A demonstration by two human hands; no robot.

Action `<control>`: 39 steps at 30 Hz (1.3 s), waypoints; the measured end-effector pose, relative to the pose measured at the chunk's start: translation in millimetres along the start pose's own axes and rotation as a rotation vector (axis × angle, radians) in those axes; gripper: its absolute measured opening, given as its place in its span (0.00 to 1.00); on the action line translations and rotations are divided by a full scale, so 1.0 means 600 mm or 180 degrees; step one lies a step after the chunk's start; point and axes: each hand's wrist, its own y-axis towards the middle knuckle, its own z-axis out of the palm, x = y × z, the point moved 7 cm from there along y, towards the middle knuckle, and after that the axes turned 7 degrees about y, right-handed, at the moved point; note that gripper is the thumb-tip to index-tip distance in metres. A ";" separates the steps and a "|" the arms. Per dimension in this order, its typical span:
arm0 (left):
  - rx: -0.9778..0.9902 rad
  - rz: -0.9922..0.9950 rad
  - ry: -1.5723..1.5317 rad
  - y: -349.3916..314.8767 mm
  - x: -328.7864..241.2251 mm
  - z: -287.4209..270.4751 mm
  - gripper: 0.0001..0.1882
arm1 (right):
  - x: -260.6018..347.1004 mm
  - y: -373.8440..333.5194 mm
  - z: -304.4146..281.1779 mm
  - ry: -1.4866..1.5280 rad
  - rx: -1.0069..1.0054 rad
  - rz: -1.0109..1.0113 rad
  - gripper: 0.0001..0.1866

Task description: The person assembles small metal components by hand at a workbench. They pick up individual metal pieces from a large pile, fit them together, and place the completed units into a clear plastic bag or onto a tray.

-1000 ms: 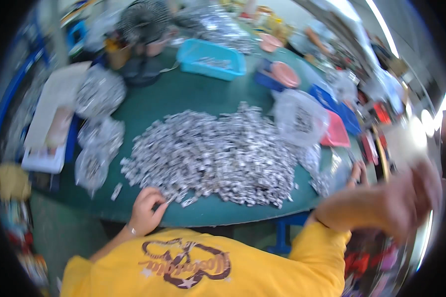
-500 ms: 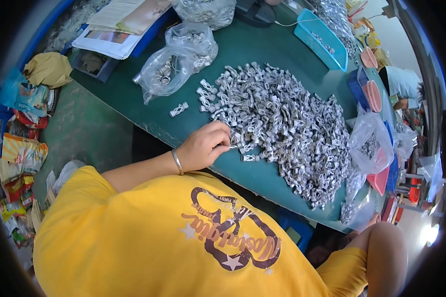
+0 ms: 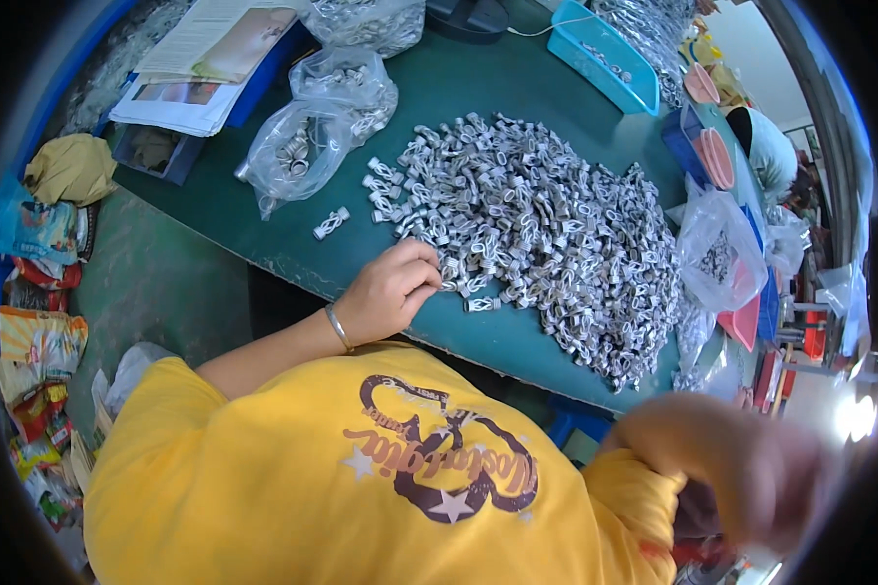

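Note:
A large heap of small silvery metal fittings (image 3: 546, 234), each with a ribbed round end and looped prongs, lies on the green table (image 3: 458, 83). My left hand (image 3: 392, 291), a bangle at its wrist, rests at the heap's near left edge. Its fingers are curled and pinched together by the nearest fittings; what lies between them is hidden. My right hand (image 3: 790, 487) is off the table at the lower right, smeared by motion, so its fingers cannot be read. One pair of fittings (image 3: 331, 223) lies apart, left of the heap.
Clear plastic bags of metal parts (image 3: 298, 156) stand at the back left near papers (image 3: 200, 68) and a grey bin (image 3: 156, 151). A turquoise basket (image 3: 605, 58) sits at the back. Another bag (image 3: 720, 249) and pink trays (image 3: 714, 156) line the right side.
My right arm has swung up and outward at the lower right, and its hand is now blurred. My left hand stays at the heap's edge. The whole view has shifted slightly.

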 end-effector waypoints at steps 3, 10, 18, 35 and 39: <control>0.0048 0.0032 -0.0230 0.008 -0.006 0.005 0.06 | -0.081 -0.281 0.057 -0.0895 0.1410 0.2433 0.06; 0.0014 -0.0039 -0.0115 0.014 -0.014 0.002 0.06 | -0.098 -0.474 0.088 -0.1842 0.2840 0.3290 0.06; 0.0171 -0.0210 -0.0187 0.017 -0.018 0.007 0.08 | -0.076 -0.454 0.122 -0.1516 0.2538 0.3208 0.09; 0.0206 -0.0184 -0.0106 0.015 -0.018 0.007 0.11 | -0.037 -0.438 0.117 -0.0871 0.2245 0.3101 0.09; 0.0233 -0.0204 -0.0136 0.016 -0.017 0.008 0.10 | -0.030 -0.470 0.123 -0.1013 0.2685 0.3142 0.10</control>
